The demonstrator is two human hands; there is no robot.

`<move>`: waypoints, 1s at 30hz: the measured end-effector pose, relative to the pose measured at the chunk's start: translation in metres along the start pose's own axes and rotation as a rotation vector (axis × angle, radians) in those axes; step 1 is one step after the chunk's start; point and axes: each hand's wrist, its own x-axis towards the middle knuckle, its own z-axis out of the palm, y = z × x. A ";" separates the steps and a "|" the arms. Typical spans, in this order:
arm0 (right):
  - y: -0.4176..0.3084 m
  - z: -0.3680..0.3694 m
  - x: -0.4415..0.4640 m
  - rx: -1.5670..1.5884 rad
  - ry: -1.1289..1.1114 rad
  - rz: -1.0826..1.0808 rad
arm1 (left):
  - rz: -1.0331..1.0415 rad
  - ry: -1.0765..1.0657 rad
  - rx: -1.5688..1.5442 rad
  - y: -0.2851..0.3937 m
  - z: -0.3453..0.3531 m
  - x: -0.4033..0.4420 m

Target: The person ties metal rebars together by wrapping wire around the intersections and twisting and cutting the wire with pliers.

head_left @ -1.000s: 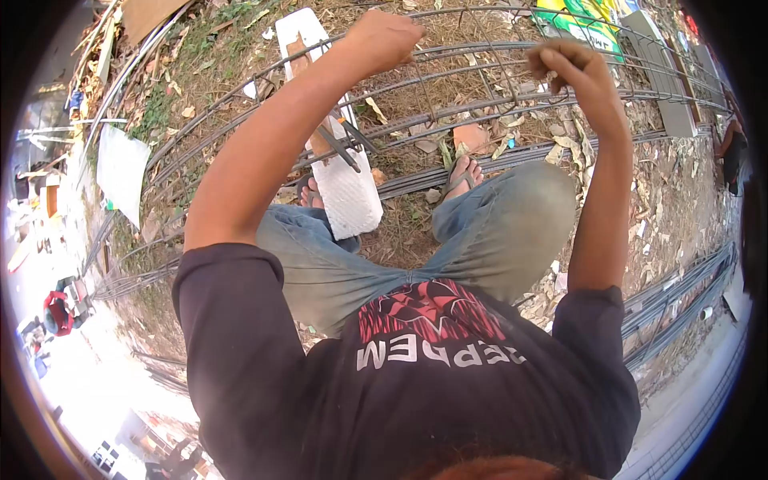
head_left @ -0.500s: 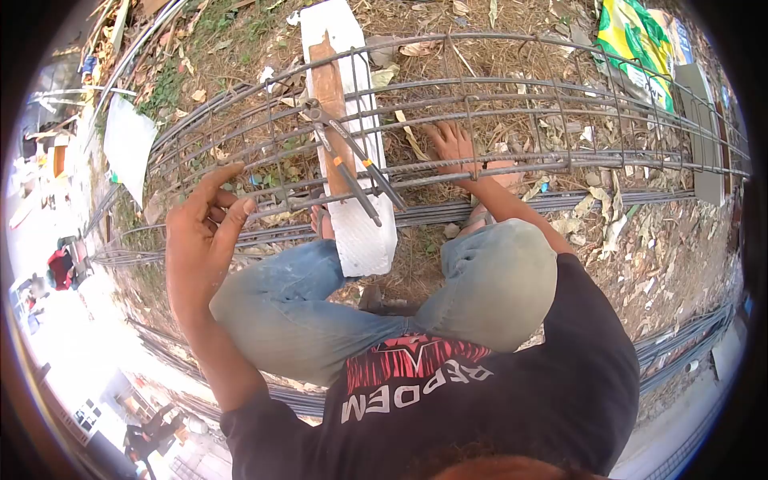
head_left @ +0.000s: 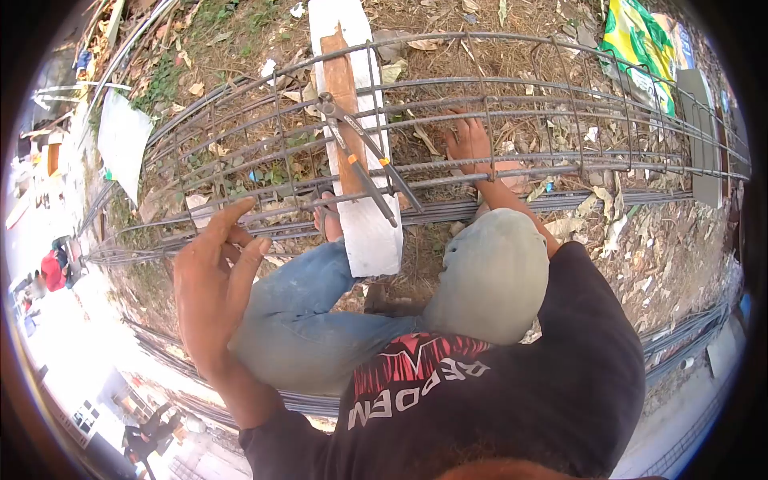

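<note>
A long cage of thin steel bars and stirrups (head_left: pixel 552 102) stretches across in front of my knees. On it lie end-cutting pincers (head_left: pixel 370 160) with grey and orange handles, over a white board (head_left: pixel 372 240) bearing a brown strip (head_left: pixel 339 76). My left hand (head_left: pixel 214 276) hovers by the near bars at the left, fingers half curled, thumb apart from the index finger, nothing visible in it. Beyond the near bars, my right hand (head_left: pixel 470 146) reaches low to the ground among dry leaves, its fingers spread. Whether it touches the cage cannot be made out.
Bundled loose bars (head_left: pixel 448 210) run along the ground beneath the cage's near side. A green and yellow sack (head_left: pixel 640 48) and a grey slab (head_left: pixel 698 136) lie at the right. A white sheet (head_left: pixel 124 144) is at the left. A person in red (head_left: pixel 53 270) is far left.
My left hand has drawn back slightly toward my body. The whole view has shifted a little, and my knees have moved. The pincers still lie on the cage.
</note>
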 end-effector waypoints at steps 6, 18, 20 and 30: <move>-0.024 -0.049 -0.136 0.170 0.181 0.507 | 0.176 -0.100 -0.006 0.015 0.003 -0.001; -0.134 -0.328 -0.131 0.531 0.533 0.602 | 0.643 -0.038 -0.208 0.072 0.013 0.000; -0.183 -0.371 -0.086 0.393 0.384 0.408 | 0.773 -0.070 -0.301 0.105 0.021 -0.003; -0.268 -0.341 0.015 0.627 -0.116 0.130 | 0.713 -0.228 -0.982 0.128 0.045 0.025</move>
